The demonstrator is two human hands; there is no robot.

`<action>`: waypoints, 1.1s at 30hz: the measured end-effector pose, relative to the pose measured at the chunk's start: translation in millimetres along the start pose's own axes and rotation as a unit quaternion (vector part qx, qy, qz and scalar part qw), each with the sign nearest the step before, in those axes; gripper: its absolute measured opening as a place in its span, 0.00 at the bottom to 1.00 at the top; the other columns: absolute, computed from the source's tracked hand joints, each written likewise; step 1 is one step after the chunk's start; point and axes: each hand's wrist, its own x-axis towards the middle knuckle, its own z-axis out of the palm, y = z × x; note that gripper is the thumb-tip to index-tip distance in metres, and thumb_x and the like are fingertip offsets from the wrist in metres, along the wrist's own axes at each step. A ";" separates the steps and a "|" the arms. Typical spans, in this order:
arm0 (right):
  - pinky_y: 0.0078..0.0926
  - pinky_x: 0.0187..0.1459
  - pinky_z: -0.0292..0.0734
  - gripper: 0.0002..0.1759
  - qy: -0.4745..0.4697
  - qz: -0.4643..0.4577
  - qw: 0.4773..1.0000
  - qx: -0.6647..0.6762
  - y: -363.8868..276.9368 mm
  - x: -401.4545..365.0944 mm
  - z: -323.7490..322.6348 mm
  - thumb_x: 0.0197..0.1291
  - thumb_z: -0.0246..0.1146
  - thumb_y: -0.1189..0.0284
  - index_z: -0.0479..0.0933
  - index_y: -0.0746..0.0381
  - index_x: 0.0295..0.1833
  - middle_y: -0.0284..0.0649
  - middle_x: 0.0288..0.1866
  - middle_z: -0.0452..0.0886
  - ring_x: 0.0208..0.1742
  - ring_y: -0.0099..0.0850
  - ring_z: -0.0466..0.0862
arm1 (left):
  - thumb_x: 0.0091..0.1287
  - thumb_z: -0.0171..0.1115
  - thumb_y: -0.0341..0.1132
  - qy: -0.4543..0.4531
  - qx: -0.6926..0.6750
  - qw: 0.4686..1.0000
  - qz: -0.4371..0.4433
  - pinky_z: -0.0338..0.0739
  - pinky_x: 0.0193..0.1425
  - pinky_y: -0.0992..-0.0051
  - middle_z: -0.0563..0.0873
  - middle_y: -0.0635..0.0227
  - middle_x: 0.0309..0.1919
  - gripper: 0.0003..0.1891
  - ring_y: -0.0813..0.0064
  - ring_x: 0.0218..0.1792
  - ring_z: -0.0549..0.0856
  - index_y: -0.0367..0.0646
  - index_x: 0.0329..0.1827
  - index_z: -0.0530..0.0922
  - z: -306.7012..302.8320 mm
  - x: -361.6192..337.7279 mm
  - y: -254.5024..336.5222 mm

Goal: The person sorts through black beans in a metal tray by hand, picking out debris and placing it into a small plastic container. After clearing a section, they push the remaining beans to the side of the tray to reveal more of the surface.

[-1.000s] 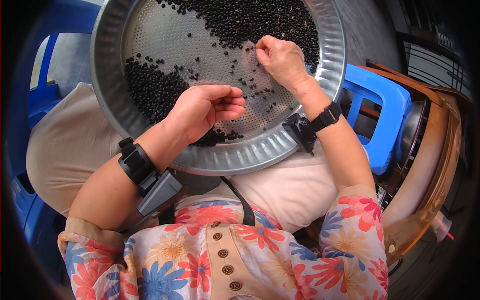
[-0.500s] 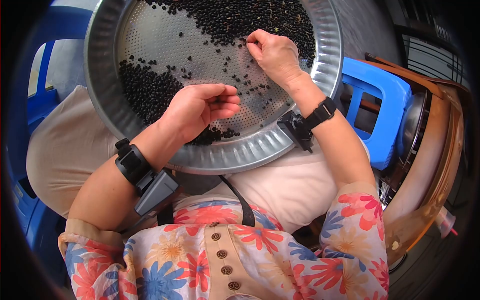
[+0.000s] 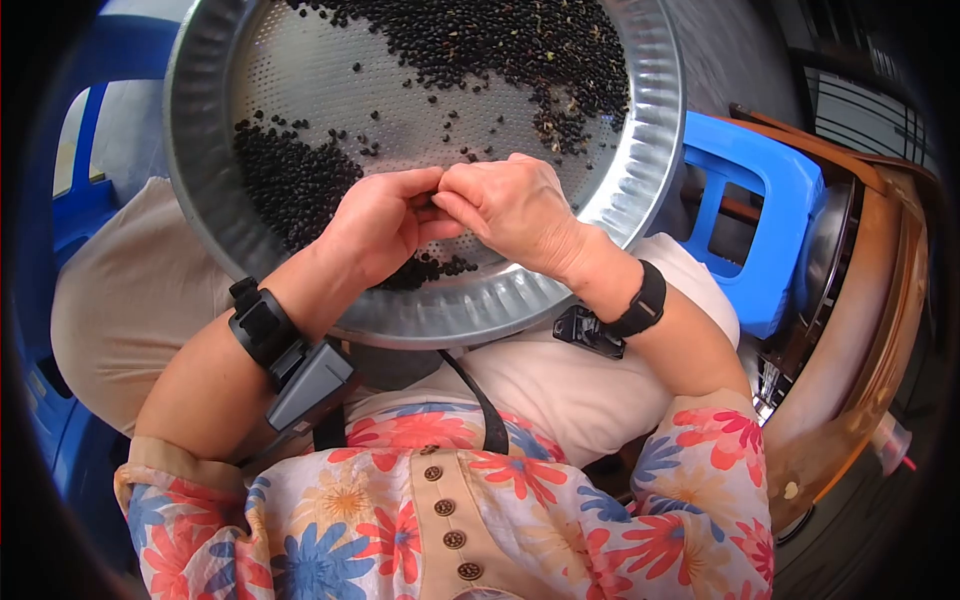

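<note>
A round metal sieve tray (image 3: 310, 85) with a fluted rim rests on my lap and holds black beans. The larger heap of beans (image 3: 450, 45) lies along the far side, with pale bits of debris (image 3: 560, 130) mixed in at its right. Another heap of beans (image 3: 292, 185) sits on the left, partly behind my left hand (image 3: 370, 220). That hand is cupped over the near part of the tray, fingers curled; what lies in it is mostly hidden. My right hand (image 3: 515, 210) is pinched closed and meets the left fingertips. Whatever it pinches is hidden.
A blue plastic stool (image 3: 745, 175) stands right of the tray, beside wooden furniture (image 3: 860, 330) and a metal bowl (image 3: 825, 245). A blue chair (image 3: 110, 45) is at the left. Both wrists wear black straps with devices. A plastic cup (image 3: 890, 443) is at the far right.
My right hand has come from the far heap of beans back toward me and left, and now touches my left hand. The left hand has stayed nearly still.
</note>
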 end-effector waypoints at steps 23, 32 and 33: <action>0.34 0.29 0.73 0.05 0.088 0.012 0.996 -0.020 20.6 -24.8 -3.3 0.57 0.56 0.70 0.74 0.57 0.31 0.37 0.23 0.78 0.26 0.35 0.81 | 0.69 0.45 0.32 -0.042 0.018 0.997 -0.057 0.81 0.41 0.76 0.82 0.58 0.38 0.14 0.71 0.37 0.83 0.30 0.44 0.75 6.6 7.6 -6.0; 0.37 0.35 0.77 0.09 0.087 0.164 0.979 -0.084 60.7 -19.3 -18.0 0.59 0.54 0.68 0.79 0.58 0.37 0.44 0.27 0.81 0.30 0.41 0.82 | 0.69 0.46 0.33 -0.021 0.042 0.997 -0.053 0.82 0.40 0.77 0.82 0.56 0.37 0.14 0.69 0.35 0.84 0.29 0.44 0.75 12.1 0.7 -1.9; 0.37 0.35 0.77 0.09 0.099 0.168 0.980 -0.051 60.0 -19.0 -17.1 0.59 0.55 0.67 0.79 0.57 0.37 0.43 0.27 0.81 0.30 0.41 0.82 | 0.69 0.46 0.33 -0.019 0.043 0.998 -0.052 0.82 0.40 0.77 0.82 0.57 0.36 0.14 0.69 0.35 0.84 0.29 0.43 0.74 12.4 0.7 -1.8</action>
